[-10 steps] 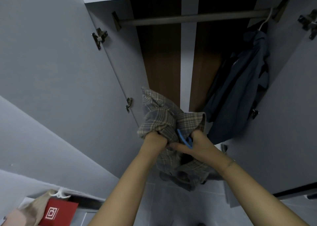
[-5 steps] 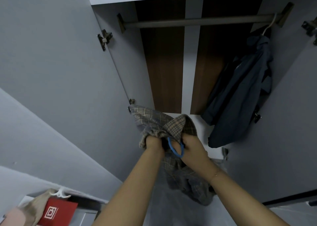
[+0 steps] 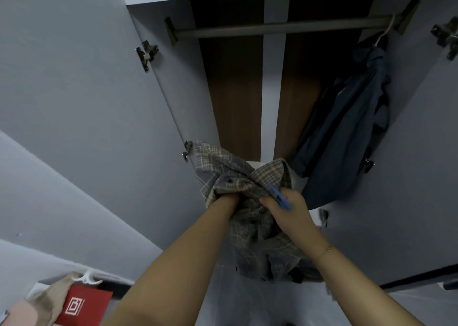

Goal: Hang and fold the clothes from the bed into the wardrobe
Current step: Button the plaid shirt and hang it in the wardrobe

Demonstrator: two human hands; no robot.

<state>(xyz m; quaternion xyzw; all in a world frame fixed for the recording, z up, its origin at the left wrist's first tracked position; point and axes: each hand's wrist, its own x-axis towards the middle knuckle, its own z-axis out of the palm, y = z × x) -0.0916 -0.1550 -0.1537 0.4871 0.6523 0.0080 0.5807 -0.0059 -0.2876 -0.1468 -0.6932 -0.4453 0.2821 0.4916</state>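
Plaid shirt [image 3: 238,184] bunched at lower centre of frame, before open wardrobe [image 3: 272,102], tail hanging down between forearms. Blue hanger [image 3: 278,197] now angled across right hand [image 3: 290,209]; earlier its hook looped between both hands. Left hand [image 3: 226,198] grip: fingers curled into cloth. Right hand grip: pinching hanger and fabric together. Shirt sits lower than second ago. Judgement: hanger threading under way, hanging not done. Rail [image 3: 285,27] above; blue jacket [image 3: 347,127] hangs upper right.

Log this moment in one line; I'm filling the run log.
step: fitting hanger | left hand: grips plaid shirt | right hand: holds blue hanger | rail: one jacket
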